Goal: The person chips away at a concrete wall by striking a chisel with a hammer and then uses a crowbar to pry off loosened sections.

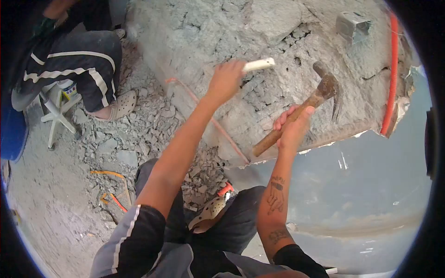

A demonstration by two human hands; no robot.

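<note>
My left hand (227, 82) is wrapped round a pale, cream-coloured bar (259, 64), whose blunt end sticks out to the right. The bar's other end is hidden by my fist. In my right hand (295, 127) is a claw hammer (278, 132), gripped midway along its wooden handle. Its rusty head points up and to the right, apart from the bar. Behind both hands spreads a rough, broken masonry surface (259, 25) with cracks and pits. A thin pinkish tube (227, 134) runs slantwise below my left hand.
Rubble (153, 125) covers the floor. An orange corrugated conduit (391, 74) and a grey electrical box (352, 25) are on the masonry at right, above a smooth grey surface (361, 185). Another person's leg (88, 55) and a white five-legged base (60, 113) are at left.
</note>
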